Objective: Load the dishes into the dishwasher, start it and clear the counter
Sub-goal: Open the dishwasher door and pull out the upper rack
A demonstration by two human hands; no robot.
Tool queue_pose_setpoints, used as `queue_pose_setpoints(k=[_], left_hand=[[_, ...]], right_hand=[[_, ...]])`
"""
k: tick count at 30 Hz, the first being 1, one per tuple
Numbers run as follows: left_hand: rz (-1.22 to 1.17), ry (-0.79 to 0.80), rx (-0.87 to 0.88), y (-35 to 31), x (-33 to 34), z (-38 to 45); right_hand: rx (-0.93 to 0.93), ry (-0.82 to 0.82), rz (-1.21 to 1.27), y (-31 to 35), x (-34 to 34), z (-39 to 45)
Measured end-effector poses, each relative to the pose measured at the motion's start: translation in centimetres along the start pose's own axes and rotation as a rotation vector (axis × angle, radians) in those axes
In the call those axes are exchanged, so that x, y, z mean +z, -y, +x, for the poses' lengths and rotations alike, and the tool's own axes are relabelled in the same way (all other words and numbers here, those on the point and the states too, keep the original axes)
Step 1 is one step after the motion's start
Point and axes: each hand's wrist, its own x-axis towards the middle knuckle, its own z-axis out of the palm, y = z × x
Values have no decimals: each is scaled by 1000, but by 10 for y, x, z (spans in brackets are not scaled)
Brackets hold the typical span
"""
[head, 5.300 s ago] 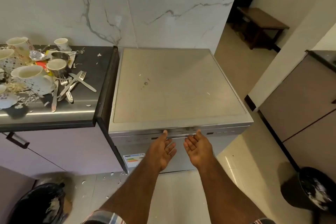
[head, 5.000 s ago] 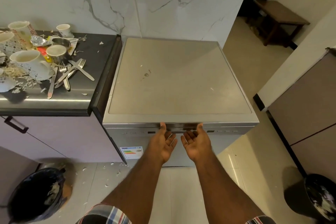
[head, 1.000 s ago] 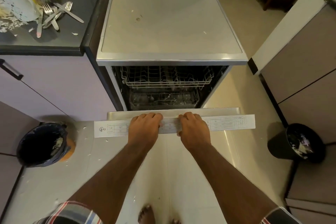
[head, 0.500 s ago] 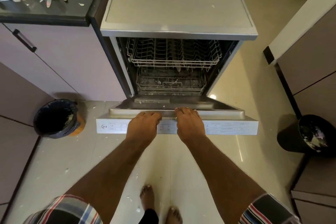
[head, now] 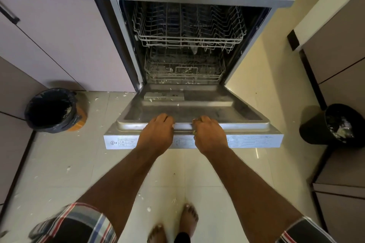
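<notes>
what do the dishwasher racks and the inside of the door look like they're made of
Upper rack and lower rack: thin pale grey wire grids, probably coated steel wire, though the coating cannot be confirmed. Door inner face: brushed grey sheet with soft highlights on its pressed rim, likely stainless steel. The left hand and right hand grip its front edge.

The dishwasher door (head: 193, 112), shut five seconds back, has been swung down almost flat. It was lowered by both hands, now curled over its top edge. Both racks are exposed.
</notes>
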Motion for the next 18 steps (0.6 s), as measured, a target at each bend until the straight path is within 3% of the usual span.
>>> queue_pose_setpoints(k=[18], left_hand=[[160,380,13,24,151,-100]], right_hand=[[20,157,-46,-6,153,-70]])
